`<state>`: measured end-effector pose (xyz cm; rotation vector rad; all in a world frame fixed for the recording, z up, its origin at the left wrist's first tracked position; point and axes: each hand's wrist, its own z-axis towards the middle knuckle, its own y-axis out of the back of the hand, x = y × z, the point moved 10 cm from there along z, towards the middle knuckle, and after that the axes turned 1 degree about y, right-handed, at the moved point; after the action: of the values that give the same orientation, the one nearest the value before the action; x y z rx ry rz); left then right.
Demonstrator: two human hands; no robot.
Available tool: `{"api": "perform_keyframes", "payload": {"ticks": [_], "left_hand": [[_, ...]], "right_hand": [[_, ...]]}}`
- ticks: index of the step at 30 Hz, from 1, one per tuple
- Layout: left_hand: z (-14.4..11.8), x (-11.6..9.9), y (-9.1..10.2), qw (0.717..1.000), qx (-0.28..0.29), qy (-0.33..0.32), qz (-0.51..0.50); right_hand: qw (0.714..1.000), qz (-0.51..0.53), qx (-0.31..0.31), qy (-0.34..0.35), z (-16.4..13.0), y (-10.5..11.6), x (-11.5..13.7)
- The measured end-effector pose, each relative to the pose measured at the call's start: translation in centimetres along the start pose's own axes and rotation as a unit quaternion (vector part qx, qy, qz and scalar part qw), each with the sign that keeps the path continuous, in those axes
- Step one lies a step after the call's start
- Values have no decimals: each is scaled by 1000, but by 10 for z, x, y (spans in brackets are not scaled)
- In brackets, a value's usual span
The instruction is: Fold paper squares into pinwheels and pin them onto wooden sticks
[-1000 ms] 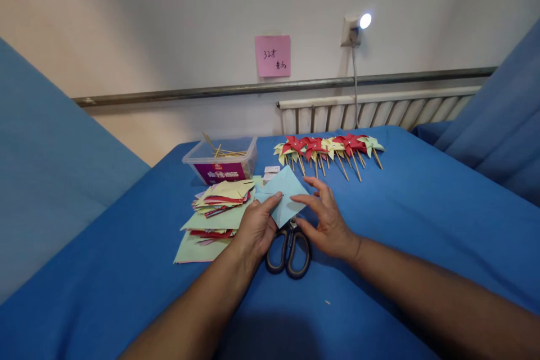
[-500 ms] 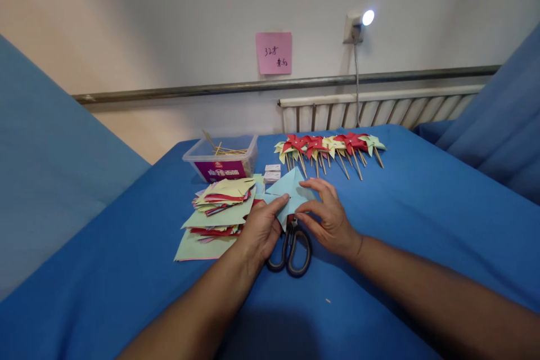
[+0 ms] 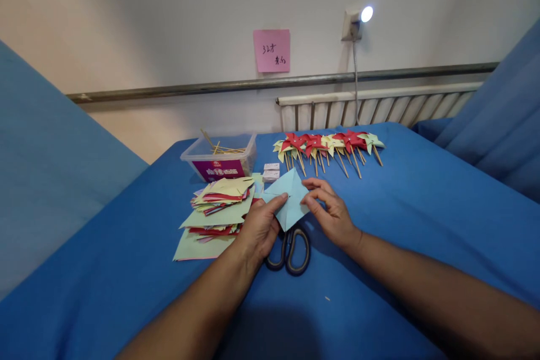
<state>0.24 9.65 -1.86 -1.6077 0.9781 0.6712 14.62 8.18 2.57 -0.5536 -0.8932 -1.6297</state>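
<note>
Black-handled scissors (image 3: 289, 250) are lying under a light-blue paper square (image 3: 295, 197), which the left hand (image 3: 260, 226) is pinching above the blue cloth-covered table (image 3: 400, 197); the right hand (image 3: 331, 216) is bending its fingers at the square's right corner, grip unclear. Near the table's far-left corner, a clear plastic box (image 3: 219, 169) is holding thin wooden sticks (image 3: 230, 151).

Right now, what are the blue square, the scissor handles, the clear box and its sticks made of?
Blue square: paper, looking matte, with thin edges and straight lines towards the middle.
Scissor handles: probably plastic, dark with paler inner edges; those could be rubber.
Clear box: likely plastic, smooth and see-through.
Sticks: perhaps wood or bamboo, given their plain tan colour.
</note>
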Motion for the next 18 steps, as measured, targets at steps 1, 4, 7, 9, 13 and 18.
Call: {"api": "perform_keyframes", "payload": {"ticks": [1,4,7,9,13,18], "left_hand": [[1,-1,1,1000,-5,4,-6],[5,-4,6,1000,-12,13,-13],[7,-6,9,1000,-14,18,-13],[7,-5,9,1000,-16,21,-12],[5,-6,9,1000,-20,14,-14],[4,-5,6,1000,-11,16,-23]], "right_hand": [[1000,12,-14,-17,1,4,-5],[996,41,-47,-58,2,11,-19],[991,90,-45,-82,4,9,-29],[990,106,-34,-82,4,6,-30],[998,45,-30,-22,2,8,-10],[985,-126,45,108,-7,-9,32]]}}
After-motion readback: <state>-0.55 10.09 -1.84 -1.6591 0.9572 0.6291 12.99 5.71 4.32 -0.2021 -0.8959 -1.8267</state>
